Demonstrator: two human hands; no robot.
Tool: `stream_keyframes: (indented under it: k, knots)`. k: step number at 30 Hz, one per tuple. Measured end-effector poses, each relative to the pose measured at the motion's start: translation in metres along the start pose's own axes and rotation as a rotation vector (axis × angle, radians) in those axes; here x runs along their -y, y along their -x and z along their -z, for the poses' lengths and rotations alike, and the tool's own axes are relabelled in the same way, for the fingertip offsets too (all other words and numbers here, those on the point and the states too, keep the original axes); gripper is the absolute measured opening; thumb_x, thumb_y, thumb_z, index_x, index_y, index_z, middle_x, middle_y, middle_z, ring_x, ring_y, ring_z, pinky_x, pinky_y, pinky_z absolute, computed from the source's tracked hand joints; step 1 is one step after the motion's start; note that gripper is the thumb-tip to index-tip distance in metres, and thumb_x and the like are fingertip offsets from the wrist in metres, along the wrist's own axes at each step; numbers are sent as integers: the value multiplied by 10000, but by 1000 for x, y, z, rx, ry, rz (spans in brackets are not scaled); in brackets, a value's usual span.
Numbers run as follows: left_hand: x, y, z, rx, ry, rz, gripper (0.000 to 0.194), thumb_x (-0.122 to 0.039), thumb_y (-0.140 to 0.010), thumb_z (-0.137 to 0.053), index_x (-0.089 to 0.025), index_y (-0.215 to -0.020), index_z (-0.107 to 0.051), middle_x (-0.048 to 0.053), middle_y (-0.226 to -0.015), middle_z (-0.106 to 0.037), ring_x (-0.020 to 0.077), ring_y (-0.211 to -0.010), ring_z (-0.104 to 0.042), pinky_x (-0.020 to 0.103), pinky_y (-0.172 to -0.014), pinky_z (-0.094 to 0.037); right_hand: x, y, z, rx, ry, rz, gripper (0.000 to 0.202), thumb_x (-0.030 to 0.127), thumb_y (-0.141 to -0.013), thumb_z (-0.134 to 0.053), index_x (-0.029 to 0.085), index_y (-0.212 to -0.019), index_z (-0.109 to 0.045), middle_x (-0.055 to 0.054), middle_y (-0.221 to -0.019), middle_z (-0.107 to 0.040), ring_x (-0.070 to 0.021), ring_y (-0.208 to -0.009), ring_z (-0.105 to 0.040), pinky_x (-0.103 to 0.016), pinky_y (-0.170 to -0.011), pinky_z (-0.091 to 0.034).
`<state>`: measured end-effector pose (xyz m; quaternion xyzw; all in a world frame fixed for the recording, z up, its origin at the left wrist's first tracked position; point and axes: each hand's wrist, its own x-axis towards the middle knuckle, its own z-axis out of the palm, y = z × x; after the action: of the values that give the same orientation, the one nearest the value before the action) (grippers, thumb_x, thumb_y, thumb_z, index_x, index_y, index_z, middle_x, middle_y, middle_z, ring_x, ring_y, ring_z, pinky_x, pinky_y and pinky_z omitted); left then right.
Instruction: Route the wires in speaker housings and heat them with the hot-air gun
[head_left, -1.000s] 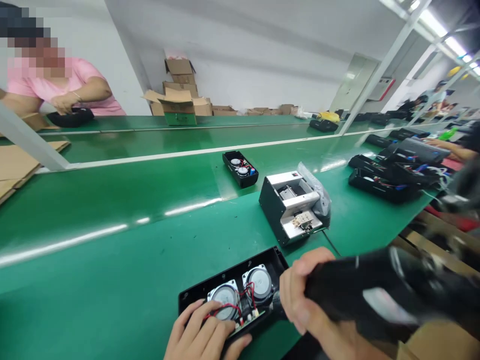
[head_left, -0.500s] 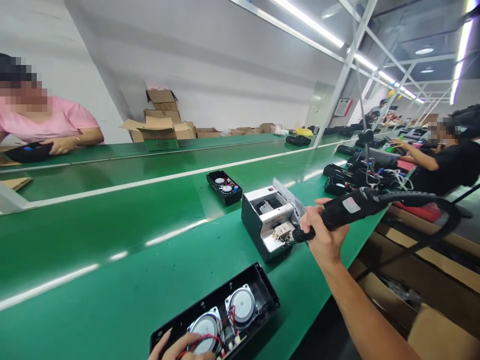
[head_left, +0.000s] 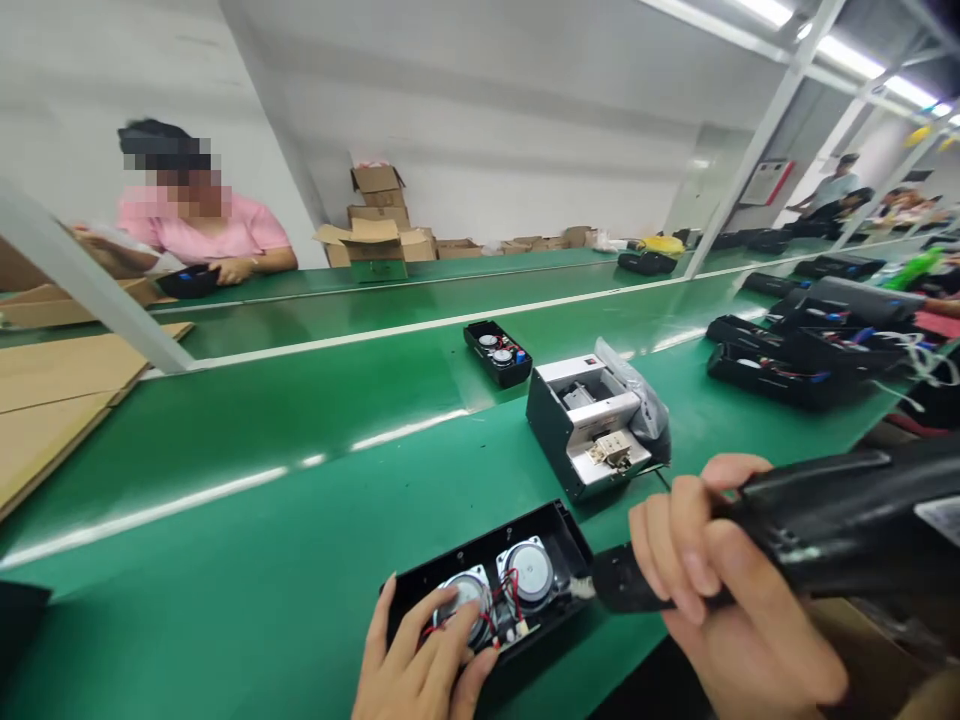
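A black speaker housing (head_left: 469,556) lies on the green bench, with two round speakers (head_left: 530,575) and red and black wires inside. My left hand (head_left: 424,650) rests over its left end, fingers spread across the nearer speaker and the rim. In my right hand (head_left: 720,560) is a black electric screwdriver (head_left: 832,520), fingers wrapped around its body. Its tip points left and is at the right end of the housing; whether it touches is blurred. Beyond stands a silver and black screw feeder (head_left: 592,425) with a grey plastic bag (head_left: 637,400) against its side.
Another open speaker housing (head_left: 499,355) sits farther back on the bench. Several black housings with wires (head_left: 795,360) are heaped at right. Flat cardboard (head_left: 67,390) lies at left. A co-worker in pink (head_left: 232,235) sits across, handling a black part (head_left: 187,283). White posts (head_left: 97,285) rise from the bench.
My right hand has brought the screwdriver from the screw feeder down to the right end of the housing. My left hand reaches farther over the speaker. The view has turned left.
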<state>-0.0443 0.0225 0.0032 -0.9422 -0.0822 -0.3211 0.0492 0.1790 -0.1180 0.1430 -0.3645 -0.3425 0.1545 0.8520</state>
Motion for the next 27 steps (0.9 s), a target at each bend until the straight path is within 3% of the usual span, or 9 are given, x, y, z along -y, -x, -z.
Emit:
stream_keyframes:
  k: [6, 12, 18, 23, 27]
  knots:
    - [-16, -7, 9, 8, 134, 141, 342, -327, -1046, -693, -209, -1365, -660, -81, -903, -811, 194, -1173, -749, 438, -1428, -38, -21, 27, -33, 115, -103, -148, 125, 324, -1069, -640, 330, -1189, -608, 81, -633, -454, -111, -461, -379, -268, -454, -359]
    - [-35, -7, -7, -125, 160, 317, 223, -286, -1112, -530, -283, -1173, -744, -53, -746, -711, 217, -1121, -734, 555, -1398, -158, -30, 28, -40, 151, -122, -173, 94, 327, -1078, -622, 334, -1171, -612, 85, -633, -449, -104, -465, -380, -252, -463, -363]
    - [-34, -6, -5, -121, 181, 309, 236, -210, -1090, -539, -278, -1185, -744, -56, -740, -693, 208, -1150, -727, 555, -1400, -151, -28, 28, -37, 137, -137, -166, 115, 295, -1080, -612, 322, -1191, -625, 77, -652, -473, -98, -490, -413, -246, -481, -370]
    - [-22, -4, 4, -24, 137, 163, 237, -180, -1031, -649, -266, -1236, -731, -86, -787, -722, 204, -1157, -743, 502, -1421, -33, -29, 29, -37, 143, -162, -187, 106, 283, -1097, -582, 316, -1192, -616, 82, -666, -475, -86, -502, -405, -233, -505, -380]
    - [-19, -4, 5, -26, 127, 142, 237, -165, -1016, -670, -254, -1229, -726, -90, -791, -738, 208, -1147, -756, 504, -1423, -19, -31, 31, -39, 152, -166, -194, 83, 295, -1095, -601, 325, -1173, -606, 92, -658, -468, -82, -506, -408, -226, -515, -382]
